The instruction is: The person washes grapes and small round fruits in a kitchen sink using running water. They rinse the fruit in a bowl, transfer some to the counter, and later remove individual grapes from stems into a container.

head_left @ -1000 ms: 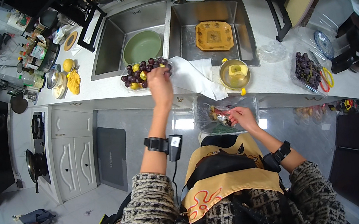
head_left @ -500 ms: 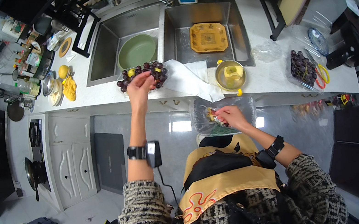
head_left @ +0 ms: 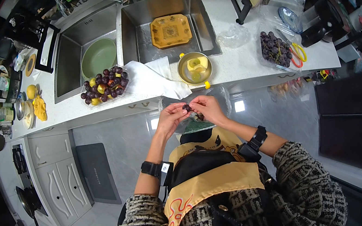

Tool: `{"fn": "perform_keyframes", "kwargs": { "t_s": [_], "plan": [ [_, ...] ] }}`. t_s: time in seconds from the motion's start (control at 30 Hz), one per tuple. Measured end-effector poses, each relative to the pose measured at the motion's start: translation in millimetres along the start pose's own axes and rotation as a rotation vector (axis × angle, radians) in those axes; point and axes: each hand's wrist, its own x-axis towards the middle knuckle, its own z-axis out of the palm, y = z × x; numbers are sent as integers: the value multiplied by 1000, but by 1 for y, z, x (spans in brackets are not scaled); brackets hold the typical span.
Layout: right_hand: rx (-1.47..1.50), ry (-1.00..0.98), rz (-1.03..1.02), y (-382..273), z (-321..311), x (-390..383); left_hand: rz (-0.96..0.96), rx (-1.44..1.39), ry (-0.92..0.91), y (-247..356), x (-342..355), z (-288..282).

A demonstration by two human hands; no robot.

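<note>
My left hand (head_left: 171, 118) pinches a dark grape (head_left: 187, 108) in its fingertips, above a lined waste bin (head_left: 221, 100). Fingers and thumb of my right hand (head_left: 208, 109) are closed on the same grape from the other side. Below them, scraps show inside the bin, partly covered by my hands. To the left on the counter, a clear container (head_left: 87, 103) holds dark grapes (head_left: 109, 87) mixed with yellowish fruit pieces. Nearer my hands stands a round metal pot (head_left: 208, 72) with peeled pale yellow fruit in liquid.
A double sink holds a green basin (head_left: 99, 59) and an orange square dish (head_left: 170, 31). White cloth (head_left: 150, 76) drapes over the counter's edge. At right are a grape bunch in a clear box (head_left: 276, 49), scissors (head_left: 297, 52) and crumpled plastic (head_left: 233, 36).
My left hand has come from the grape container to the bin, bringing a grape. My right hand now meets it there. The whole view has shifted.
</note>
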Motion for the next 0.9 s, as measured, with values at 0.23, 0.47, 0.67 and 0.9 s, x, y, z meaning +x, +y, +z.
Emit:
{"fn": "perform_keyframes", "kwargs": {
  "t_s": [0.23,0.47,0.67,0.9],
  "plan": [
    [-154,31,15,14,-10,-3,-178,-218,13,-28,22,-14],
    [-268,101,9,16,-12,-3,-205,-317,64,-39,34,-21],
    [-368,139,-4,24,-14,2,-166,-294,162,-44,37,-14],
    [-484,157,-29,28,-14,9,-103,-65,218,-42,32,-3]
  ]
}}
